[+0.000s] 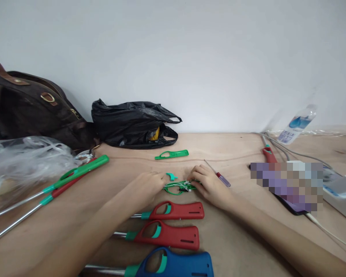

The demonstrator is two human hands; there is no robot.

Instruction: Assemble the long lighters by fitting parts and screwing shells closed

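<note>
An opened green utility lighter [173,191] lies between my hands, with thin wires and a small black part showing inside its shell. My left hand [151,185] is closed at the lighter's front end, and that end is hidden beneath it. At the handle end, the bent fingers and thumb of my right hand [209,185] grip the shell. A loose teal trigger [171,176] sits just beyond the shell. Farther back is the other green casing half [173,154]. A screwdriver [218,174] with a purple and red handle lies beyond my right hand.
Nearer me lie two red lighters [187,211] and a blue lighter [181,265]. At left are a green lighter [83,169], clear plastic bags [31,157], a dark bag [31,104] and a black plastic bag [127,123]. A phone [291,192], cables and a bottle [298,123] are at right.
</note>
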